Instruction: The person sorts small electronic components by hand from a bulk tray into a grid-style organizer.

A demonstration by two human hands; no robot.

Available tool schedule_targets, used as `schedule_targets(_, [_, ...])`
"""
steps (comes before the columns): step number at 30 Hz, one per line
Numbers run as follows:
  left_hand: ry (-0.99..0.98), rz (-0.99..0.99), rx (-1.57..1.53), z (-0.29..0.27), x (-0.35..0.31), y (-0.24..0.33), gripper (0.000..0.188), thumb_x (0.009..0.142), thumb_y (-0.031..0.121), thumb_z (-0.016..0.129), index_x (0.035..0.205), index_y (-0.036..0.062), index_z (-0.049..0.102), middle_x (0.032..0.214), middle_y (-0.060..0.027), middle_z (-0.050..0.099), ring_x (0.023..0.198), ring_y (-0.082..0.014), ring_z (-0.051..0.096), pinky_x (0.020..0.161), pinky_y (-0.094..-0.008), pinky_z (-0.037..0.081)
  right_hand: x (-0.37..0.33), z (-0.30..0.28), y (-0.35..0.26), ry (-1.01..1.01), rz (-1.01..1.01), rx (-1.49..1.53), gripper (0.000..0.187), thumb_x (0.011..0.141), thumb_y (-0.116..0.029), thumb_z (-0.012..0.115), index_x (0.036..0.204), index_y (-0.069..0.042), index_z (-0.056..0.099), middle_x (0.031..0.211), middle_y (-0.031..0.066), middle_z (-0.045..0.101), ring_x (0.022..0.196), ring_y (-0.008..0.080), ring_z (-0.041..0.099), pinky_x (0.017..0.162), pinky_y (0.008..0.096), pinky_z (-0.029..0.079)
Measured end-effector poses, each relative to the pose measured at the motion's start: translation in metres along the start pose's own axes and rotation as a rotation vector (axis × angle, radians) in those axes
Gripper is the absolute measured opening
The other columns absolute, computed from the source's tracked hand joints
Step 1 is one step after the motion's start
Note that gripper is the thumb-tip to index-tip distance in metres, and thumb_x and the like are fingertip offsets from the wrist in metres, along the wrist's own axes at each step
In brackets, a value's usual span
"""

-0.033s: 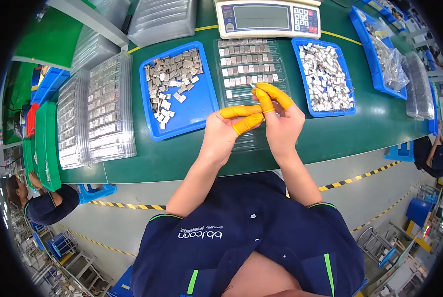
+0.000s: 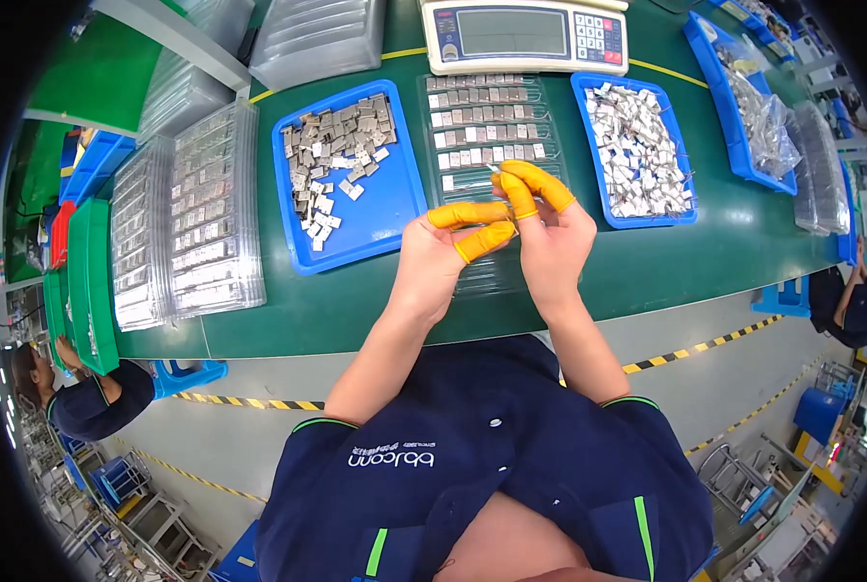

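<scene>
My left hand [image 2: 438, 250] and my right hand [image 2: 552, 228] meet over the near end of a clear plastic tray [image 2: 467, 202]. Yellow finger cots cover the thumb and index finger of my left hand and several fingers of my right. My right hand pinches a small part with a whitish tip [image 2: 494, 168]; the fingers hide the rest. The left fingertips are closed against the right hand, and what lies between them is hidden. Rows of small silver-and-white metal pieces [image 2: 487, 134] fill the tray's far slots.
Left of the tray, a blue tray [image 2: 370, 233] holds loose metal pieces. On the right, another blue tray [image 2: 647, 222] carries white wired parts. A weighing scale [image 2: 526, 68] stands behind. Filled clear trays [image 2: 215, 213] and a green bin [image 2: 91, 291] sit left; a co-worker [image 2: 94, 403] is beyond.
</scene>
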State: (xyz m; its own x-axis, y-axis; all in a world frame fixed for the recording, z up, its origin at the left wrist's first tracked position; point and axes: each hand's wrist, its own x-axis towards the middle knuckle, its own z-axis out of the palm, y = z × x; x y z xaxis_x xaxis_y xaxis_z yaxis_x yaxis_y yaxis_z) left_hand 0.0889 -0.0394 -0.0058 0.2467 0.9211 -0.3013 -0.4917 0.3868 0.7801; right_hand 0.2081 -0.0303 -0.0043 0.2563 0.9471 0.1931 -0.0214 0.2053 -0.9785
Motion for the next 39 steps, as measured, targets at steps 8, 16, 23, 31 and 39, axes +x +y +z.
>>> schedule_targets(8, [0.102, 0.028, -0.166, 0.001, 0.003, 0.005, 0.031, 0.084, -0.006, 0.051, 0.115, -0.0061, 0.050, 0.112, -0.0144, 0.055, 0.101, -0.0229, 0.056, 0.093, -0.0290, 0.045, 0.009, -0.014, 0.004, -0.107, 0.264, 0.204, 0.027, 0.081, 0.006, 0.057, 0.107, 0.008, 0.057, 0.095, 0.0125, 0.063, 0.081, 0.0170, 0.063, 0.076, 0.0273, 0.052])
schedule_targets(16, [0.213, 0.108, -0.105, -0.003, 0.003, -0.003, 0.029, 0.083, -0.003, 0.054, 0.112, -0.0057, 0.052, 0.110, -0.0145, 0.056, 0.097, -0.0265, 0.059, 0.086, -0.0297, 0.050, 0.005, -0.018, 0.001, -0.104, 0.258, 0.094, 0.024, 0.079, 0.006, 0.059, 0.103, 0.007, 0.060, 0.094, 0.0124, 0.063, 0.082, 0.0165, 0.062, 0.077, 0.0267, 0.052])
schedule_targets(23, [0.201, 0.096, -0.233, -0.001, 0.003, -0.006, 0.025, 0.082, -0.002, 0.057, 0.106, -0.0053, 0.054, 0.105, -0.0134, 0.058, 0.096, -0.0263, 0.060, 0.083, -0.0291, 0.052, -0.003, -0.013, 0.008, -0.063, -0.083, -0.209, 0.024, 0.071, 0.004, 0.065, 0.094, -0.002, 0.067, 0.091, 0.0082, 0.067, 0.083, 0.0158, 0.062, 0.072, 0.0244, 0.050])
schedule_targets(31, [0.198, 0.105, -0.232, -0.002, 0.001, -0.007, 0.023, 0.082, -0.001, 0.058, 0.104, -0.0054, 0.055, 0.104, -0.0129, 0.058, 0.096, -0.0254, 0.060, 0.083, -0.0287, 0.052, -0.002, -0.016, 0.009, -0.087, -0.118, -0.171, 0.025, 0.069, 0.005, 0.067, 0.093, -0.002, 0.068, 0.093, 0.0088, 0.066, 0.083, 0.0167, 0.063, 0.072, 0.0251, 0.050])
schedule_targets(39, [0.200, 0.145, -0.146, -0.005, 0.000, -0.010, 0.026, 0.080, 0.000, 0.061, 0.105, -0.0077, 0.056, 0.101, -0.0153, 0.060, 0.090, -0.0242, 0.062, 0.078, -0.0274, 0.053, 0.000, -0.016, -0.002, -0.104, 0.112, 0.076, 0.021, 0.074, 0.003, 0.065, 0.095, 0.002, 0.066, 0.092, 0.0086, 0.066, 0.082, 0.0143, 0.063, 0.076, 0.0235, 0.050])
